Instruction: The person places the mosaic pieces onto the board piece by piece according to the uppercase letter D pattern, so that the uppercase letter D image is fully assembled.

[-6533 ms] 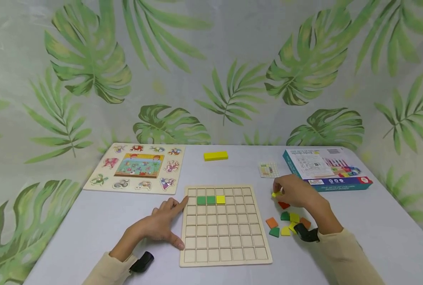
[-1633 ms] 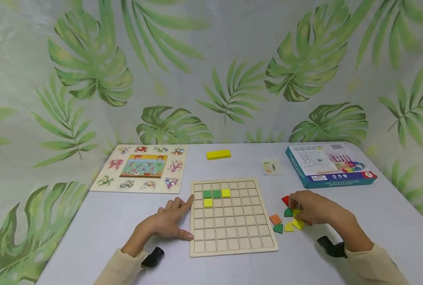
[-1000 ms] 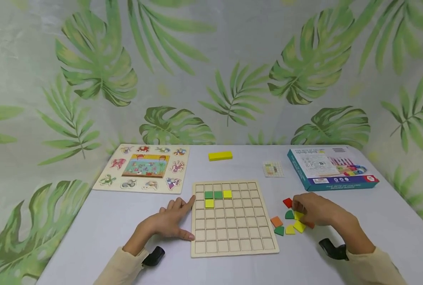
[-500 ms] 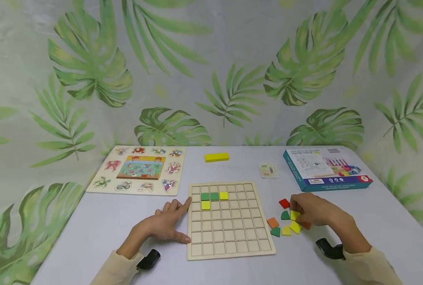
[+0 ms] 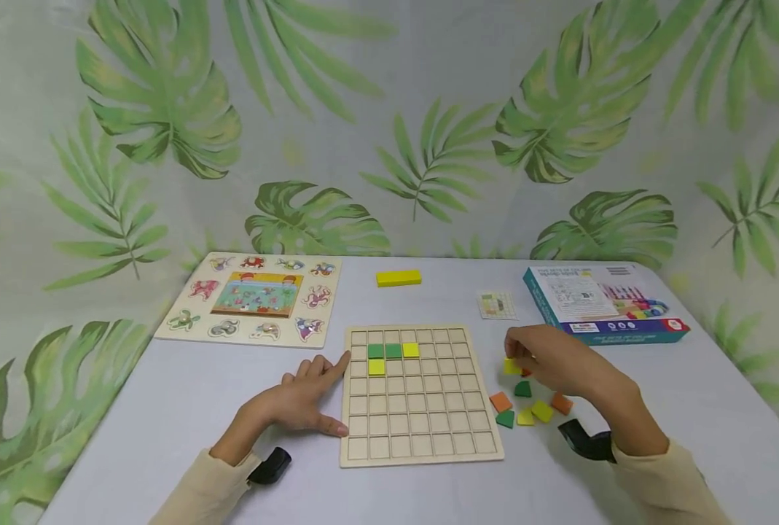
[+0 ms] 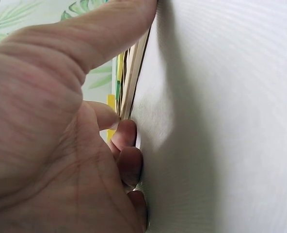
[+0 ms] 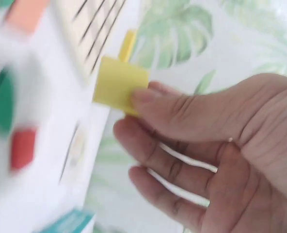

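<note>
Between thumb and fingers my right hand [image 5: 553, 359] pinches a yellow square tile [image 7: 115, 83], lifted off the table right of the board. My left hand [image 5: 304, 397] lies beside the wooden grid board [image 5: 422, 459], its index fingertip and thumb touching the left edge. Two green tiles [image 5: 385, 351] and a yellow tile [image 5: 411, 351] sit in one row of the board, with another yellow tile [image 5: 377, 367] under the left green one. Loose green, yellow and orange pieces [image 5: 542, 411] lie below the right hand; a red piece [image 7: 23, 148] is partly hidden behind it in the head view.
A sea-animal puzzle board [image 5: 251, 295] lies at the back left. Behind the grid board is a yellow block [image 5: 398, 278]. A small pattern card [image 5: 497, 306] and a teal-edged box [image 5: 605, 302] are at the back right.
A yellow tile has been added in the board's third row. The right hand has since picked up another yellow tile from the loose pieces and moved left and away. The left hand stays at the board.
</note>
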Demonstrator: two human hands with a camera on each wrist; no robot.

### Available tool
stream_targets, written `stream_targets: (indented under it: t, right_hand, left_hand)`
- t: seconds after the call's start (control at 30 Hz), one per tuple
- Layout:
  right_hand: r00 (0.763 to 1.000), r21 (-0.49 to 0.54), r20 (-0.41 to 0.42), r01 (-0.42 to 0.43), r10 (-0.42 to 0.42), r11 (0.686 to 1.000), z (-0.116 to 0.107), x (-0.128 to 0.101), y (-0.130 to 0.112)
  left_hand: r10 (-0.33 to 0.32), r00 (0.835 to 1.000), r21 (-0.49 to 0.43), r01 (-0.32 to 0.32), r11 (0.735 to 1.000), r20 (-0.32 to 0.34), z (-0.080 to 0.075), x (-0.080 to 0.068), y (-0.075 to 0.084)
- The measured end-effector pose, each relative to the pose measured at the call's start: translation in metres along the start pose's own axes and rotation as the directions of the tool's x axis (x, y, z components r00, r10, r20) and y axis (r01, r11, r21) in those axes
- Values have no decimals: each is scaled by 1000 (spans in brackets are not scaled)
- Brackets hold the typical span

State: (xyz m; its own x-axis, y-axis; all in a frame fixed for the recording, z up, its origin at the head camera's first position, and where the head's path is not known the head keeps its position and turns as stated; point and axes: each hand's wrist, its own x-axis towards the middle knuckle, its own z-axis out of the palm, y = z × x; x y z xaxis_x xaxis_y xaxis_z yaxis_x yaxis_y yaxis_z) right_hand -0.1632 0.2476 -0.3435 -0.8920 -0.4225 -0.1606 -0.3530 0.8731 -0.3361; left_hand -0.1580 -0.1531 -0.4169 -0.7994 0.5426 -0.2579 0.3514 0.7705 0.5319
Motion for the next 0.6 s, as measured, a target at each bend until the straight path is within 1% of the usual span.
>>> stream_targets:
  t: [0.07, 0.17, 0.27, 0.33, 0.47, 0.6]
  right_hand:
    - [999, -10, -12, 51, -51, 999, -1, 6, -12]
    - [990, -15, -47, 131, -132, 991, 0, 18, -29]
    - [979, -11, -83, 185, -185, 983, -1, 29, -45]
    - [974, 1, -92, 210, -209, 978, -1, 37, -54]
    - [967, 25, -72, 248, -246, 968, 3, 52, -71]
    - [966, 49, -32, 257, -256, 965, 15, 66, -87]
  left_hand:
    - [12, 1000, -3, -12, 1000, 8, 0, 0, 2]
    - [19, 1000, -9, -18, 1000, 11, -2, -1, 4]
    - [16, 1000, -2, -16, 1000, 5, -4, -2, 5]
    - [16, 1000, 5, -16, 1000, 4, -5, -1, 6]
    - [21, 1000, -2, -21, 1000, 6, -4, 1, 6]
    - [19, 1000, -4, -19, 1000, 12, 0, 0, 5]
